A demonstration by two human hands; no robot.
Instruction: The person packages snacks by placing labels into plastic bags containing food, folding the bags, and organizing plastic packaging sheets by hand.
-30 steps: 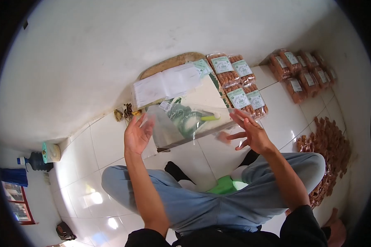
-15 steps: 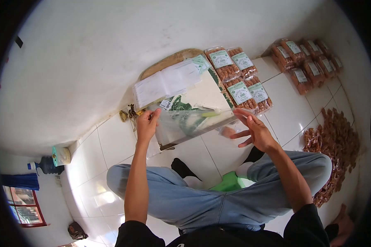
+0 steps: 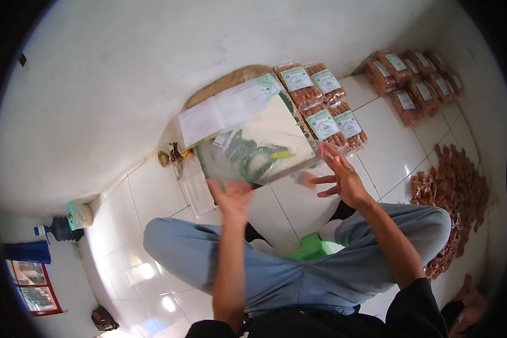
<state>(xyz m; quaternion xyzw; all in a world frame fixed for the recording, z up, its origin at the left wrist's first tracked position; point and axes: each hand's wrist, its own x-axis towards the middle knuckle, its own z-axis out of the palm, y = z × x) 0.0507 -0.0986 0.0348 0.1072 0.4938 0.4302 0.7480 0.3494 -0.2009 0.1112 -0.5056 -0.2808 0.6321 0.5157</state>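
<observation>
My right hand [image 3: 346,179] pinches the edge of a clear plastic bag [image 3: 259,147] between thumb and forefinger, with its other fingers spread. The bag stretches over a low board [image 3: 276,121] patterned with green leaves on cream. My left hand [image 3: 234,200], smeared by motion, is at the board's near edge, its thumb apart from the fingers and nothing seen in it. A yellow-green tool [image 3: 283,154], perhaps a cutter, shows through the plastic. White sheets or sleeves [image 3: 222,112] lie at the back left, beside green printed labels [image 3: 269,85].
Labelled packs of brown snacks [image 3: 298,84] stand right of the board. More packs [image 3: 417,84] are stacked against the wall. A heap of loose brown pieces [image 3: 453,203] lies on the tiles by my right knee. A green plastic object [image 3: 311,248] sits between my legs.
My left hand has let go of the bag's left side and moved right and towards me. My right hand stays nearly in place with the bag's edge.
</observation>
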